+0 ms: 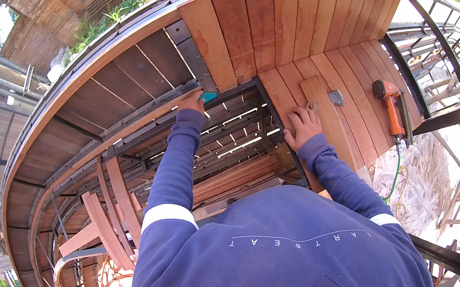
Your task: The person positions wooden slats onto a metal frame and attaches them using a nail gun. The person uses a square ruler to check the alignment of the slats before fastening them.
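My left hand (191,101) is closed on a small teal object (209,96) at the dark metal rail (204,78), between curved wooden trim and the open steel framework. My right hand (303,128) lies palm-down with fingers apart on the reddish wooden planks (282,89), beside a loose board (329,127). A small metal item, too small to name, is near its fingertips. Just right of that, an axe-like grey metal head (336,98) lies on the planks.
An orange nail gun (392,110) with a green hose lies at the right. An upright plank panel (291,17) rises behind. Loose boards (115,223) lean at the lower left. Gaps show through the steel frame (266,107). Crumpled plastic sheeting (402,188) and scaffolding are lower right.
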